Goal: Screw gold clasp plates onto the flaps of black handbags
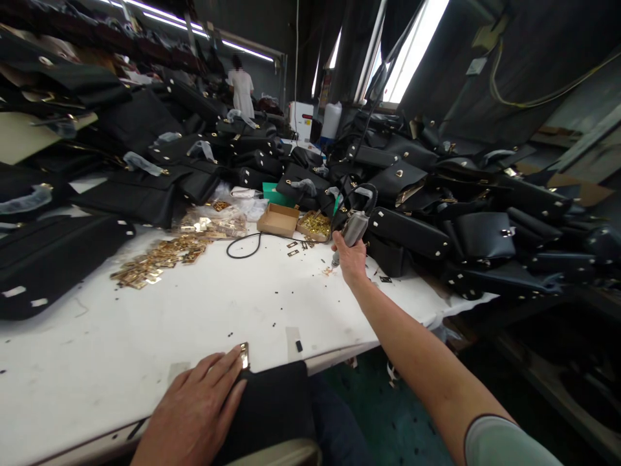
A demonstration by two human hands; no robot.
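My left hand (196,401) lies flat with its fingers stretched out at the table's front edge. Its fingertips touch a gold metal plate (244,356) at the edge of a black bag piece (272,401), which rests partly over my lap. Farther off to the right, my right hand (352,260) is wrapped round a grey corded electric screwdriver (356,228), its tip pointing down close to the tabletop. Near that tip lie small bits of debris (328,272). A box of small gold pieces (315,224) stands just left of the tool.
Loose gold plates (160,259) are heaped on the white table (194,323) at left. An open cardboard box (278,219) sits mid-table, with a looped black cord (242,252) beside it. Black bags (407,233) pile up along both sides. A person (241,87) stands far back.
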